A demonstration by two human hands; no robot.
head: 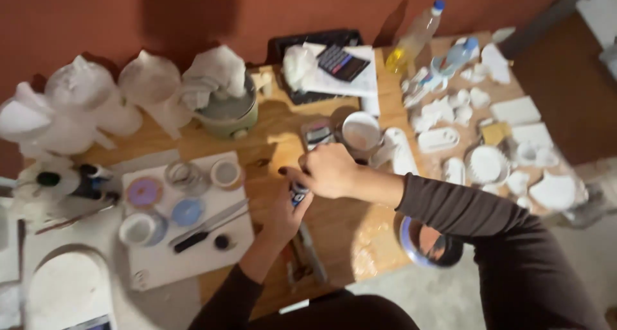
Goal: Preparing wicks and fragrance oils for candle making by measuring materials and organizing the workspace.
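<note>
Overhead view of a wooden tabletop set against a red-brown wall. Near the middle of the frame both hands meet on one small object, apparently a tube or little bottle, though motion blur leaves its kind uncertain. Only a short stretch of it shows between the hands: a dark body with a blue-and-white band, standing roughly upright above the tabletop, not resting on it. The left hand rises from below with its fingers wrapped about the object's lower part. The right hand reaches in from the right in a dark sleeve; it is clenched over the object's top, dark-painted nails showing at the fingertips.

To the left lies a white board bearing a knife with a black handle, a lilac ring-shaped piece, a blue disc, and small round pots. Behind the hands stand a white cup and, farther back, a calculator resting on papers. A clear plastic bottle with a blue cap stands near the wall. White plaster casts are spread over the right end of the tabletop, and knotted white bags crowd the left end.
</note>
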